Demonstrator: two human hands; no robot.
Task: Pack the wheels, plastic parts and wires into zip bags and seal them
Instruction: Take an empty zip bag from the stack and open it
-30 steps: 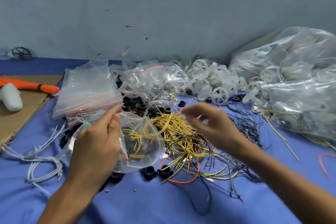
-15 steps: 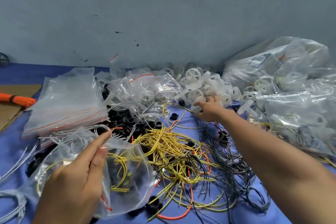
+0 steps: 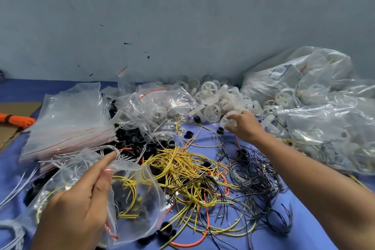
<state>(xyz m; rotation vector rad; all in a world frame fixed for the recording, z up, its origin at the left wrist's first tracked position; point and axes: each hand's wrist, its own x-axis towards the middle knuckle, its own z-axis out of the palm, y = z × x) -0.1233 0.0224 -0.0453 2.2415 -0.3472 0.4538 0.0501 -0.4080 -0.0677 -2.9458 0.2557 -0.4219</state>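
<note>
Soft, even, bright light with faint shadows. Glare glints on the crumpled clear plastic bags [image 3: 324, 128]. Wide-angle distortion bends the edges; the left hand [image 3: 77, 209] is slightly blurred.

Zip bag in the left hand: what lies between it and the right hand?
Head view: yellow wires, black plastic parts and blue cloth separate the zip bag from the right hand holding a wheel.

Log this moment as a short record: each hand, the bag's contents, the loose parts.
left hand: pinches the mouth of a zip bag
bag contents: yellow wires
right hand: grips a white wheel
wheel pile: behind the right hand
loose wires: yellow, between the hands
empty bags: stacked at left
</note>
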